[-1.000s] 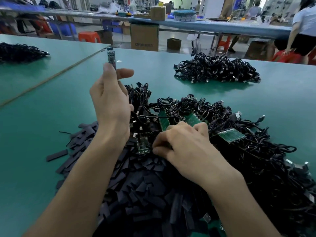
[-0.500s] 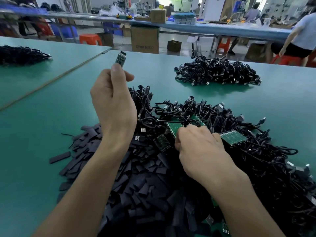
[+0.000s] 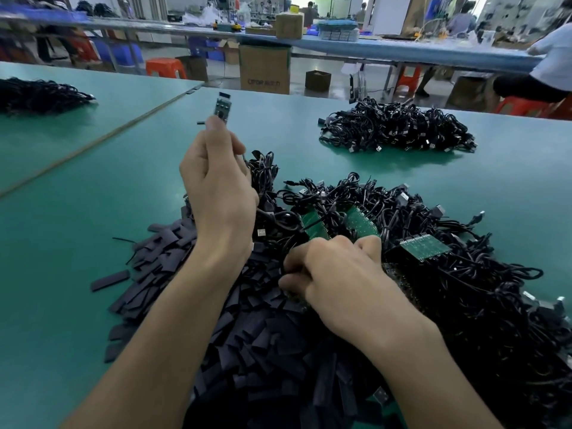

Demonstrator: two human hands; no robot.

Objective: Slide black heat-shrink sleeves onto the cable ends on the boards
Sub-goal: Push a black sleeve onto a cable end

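Black flat heat-shrink sleeves [image 3: 173, 258] heaped at our 6 o'clock on green tabletop [image 3: 77, 212]; right hand [image 3: 340, 274] nearest, fingers curled at heap's edge, can't tell what it holds. Left hand [image 3: 216, 193] pinches small green board [image 3: 223, 109] upright at 11 o'clock.

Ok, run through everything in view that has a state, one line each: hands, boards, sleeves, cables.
left hand: raised, pinches the small board.
small board: held upright in the air, its top bare.
right hand: low in the heap, fingers curled; what it holds is hidden.
sleeve pile: loose, flat, heaped.
green boards: lying bare among the cables.
near cable heap: tangled.
far cable heap: tangled, apart from both hands.
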